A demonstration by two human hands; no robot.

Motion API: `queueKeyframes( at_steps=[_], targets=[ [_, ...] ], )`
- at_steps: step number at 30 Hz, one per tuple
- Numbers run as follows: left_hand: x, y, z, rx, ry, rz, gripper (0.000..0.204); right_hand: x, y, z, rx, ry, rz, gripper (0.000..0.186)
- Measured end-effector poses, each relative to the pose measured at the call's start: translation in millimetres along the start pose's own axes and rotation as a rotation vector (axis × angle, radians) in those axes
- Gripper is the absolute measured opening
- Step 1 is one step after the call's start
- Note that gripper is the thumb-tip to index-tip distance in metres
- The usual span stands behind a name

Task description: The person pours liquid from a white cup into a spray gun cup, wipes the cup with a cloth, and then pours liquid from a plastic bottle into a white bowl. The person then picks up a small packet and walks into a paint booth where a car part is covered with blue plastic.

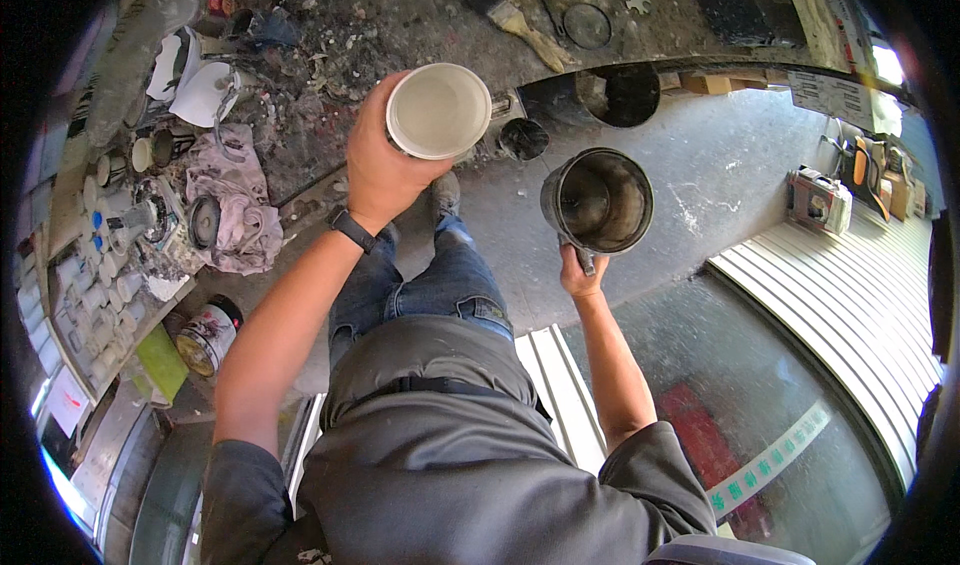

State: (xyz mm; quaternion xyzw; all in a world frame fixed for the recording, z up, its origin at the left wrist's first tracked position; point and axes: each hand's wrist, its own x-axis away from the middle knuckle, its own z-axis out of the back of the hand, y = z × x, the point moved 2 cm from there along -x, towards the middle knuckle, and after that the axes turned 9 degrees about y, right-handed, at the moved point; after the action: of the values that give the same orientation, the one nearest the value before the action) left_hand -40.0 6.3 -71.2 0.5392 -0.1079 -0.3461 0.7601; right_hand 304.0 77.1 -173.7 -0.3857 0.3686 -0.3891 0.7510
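Pale cup (pixel 438 111) sits in left hand (pixel 382 160) (right hand (pixel 581 273): dark mug (pixel 602 202)).

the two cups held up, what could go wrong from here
The dark mug is held only by its handle in the right hand, so it might tilt. The pale-lined cup, held around its side by the left hand, could drop toward the shoe if it slips. The paintbrush lies near the workbench edge and might get knocked off.
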Motion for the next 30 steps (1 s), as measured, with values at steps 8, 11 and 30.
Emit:
queueKeyframes(
  at_steps=[8,11,30],
  targets=[
    [-5.0,26.6,2.3,0.019,-0.038,-0.027,0.082,3.0,16.6,-7.6,-0.006,0.046,-0.126,0.025],
    [-6.2,35.6,2.6,0.043,-0.057,-0.033,0.084,0.3,15.3,-10.0,-0.02,0.066,-0.124,0.024],
    [-11.9,95.6,-1.5,-0.081,-0.144,-0.416,0.08,-17.9,-5.3,-19.3,-0.035,0.089,-0.012,0.018]
  ],
)
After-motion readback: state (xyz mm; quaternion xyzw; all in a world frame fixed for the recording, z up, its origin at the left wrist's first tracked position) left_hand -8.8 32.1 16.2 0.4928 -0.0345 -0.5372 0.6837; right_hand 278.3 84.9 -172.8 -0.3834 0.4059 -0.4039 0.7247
